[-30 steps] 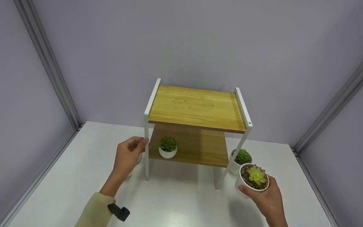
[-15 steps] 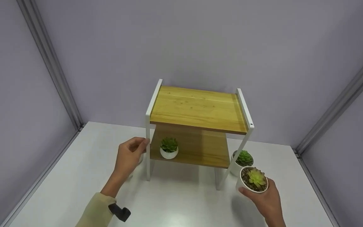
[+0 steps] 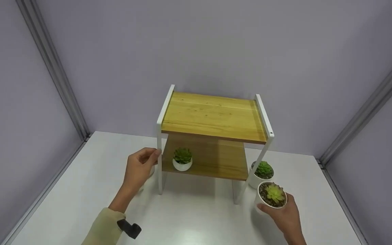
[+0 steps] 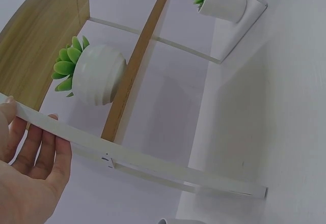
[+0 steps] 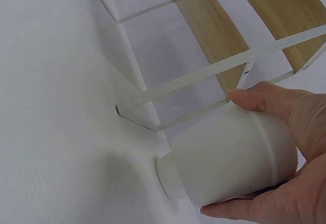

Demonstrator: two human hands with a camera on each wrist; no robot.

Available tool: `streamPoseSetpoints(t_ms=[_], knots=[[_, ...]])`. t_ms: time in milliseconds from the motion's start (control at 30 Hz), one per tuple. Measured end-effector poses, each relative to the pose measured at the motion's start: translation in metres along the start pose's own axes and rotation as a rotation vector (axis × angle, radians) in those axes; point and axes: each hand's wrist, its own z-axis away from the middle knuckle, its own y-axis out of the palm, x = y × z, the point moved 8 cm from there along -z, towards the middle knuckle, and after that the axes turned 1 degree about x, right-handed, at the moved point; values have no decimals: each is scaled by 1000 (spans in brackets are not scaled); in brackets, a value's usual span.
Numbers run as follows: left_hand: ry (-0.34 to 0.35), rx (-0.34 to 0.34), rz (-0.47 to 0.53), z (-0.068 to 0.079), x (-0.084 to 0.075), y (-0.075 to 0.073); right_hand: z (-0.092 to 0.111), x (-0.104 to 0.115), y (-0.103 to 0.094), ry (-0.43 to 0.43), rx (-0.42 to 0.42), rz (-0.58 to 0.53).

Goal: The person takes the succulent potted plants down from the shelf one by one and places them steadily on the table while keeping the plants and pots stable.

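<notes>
My left hand (image 3: 142,168) pinches the white front left post of a two-tier wooden shelf (image 3: 213,117), thumb on one side and fingers behind, as the left wrist view shows. On the lower board, near that post, sits a small succulent in a round white pot (image 3: 182,164). My right hand (image 3: 285,212) grips a yellow-green potted succulent (image 3: 273,195) by its white pot, thumb and fingers on opposite sides. The pot hangs above the table, right of the shelf, its shadow below. Just behind it a green potted succulent (image 3: 262,173) stands by the right post.
A white table (image 3: 189,221) carries the shelf. Partly hidden behind my left hand, a white object (image 3: 152,171) stands left of the shelf. Pale walls with grey metal corner posts (image 3: 54,71) enclose the back and sides.
My right hand has lowered the yellow-green potted succulent slightly and drawn it a little left, and the pot tilts less toward the camera. My left hand stays on the post.
</notes>
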Motion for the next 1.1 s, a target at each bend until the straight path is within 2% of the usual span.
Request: streamPoseSetpoints(t_ms=[367,767,1100], knots=[[6,-3,11,-2,-2,2,-15,-17,9,26,21,16],[-27,-4,-22,0,1,0,-24,-23,15,5,39,35],[-46,-9,-34,-2,4,0,-27,-30,17,43,39,-2]])
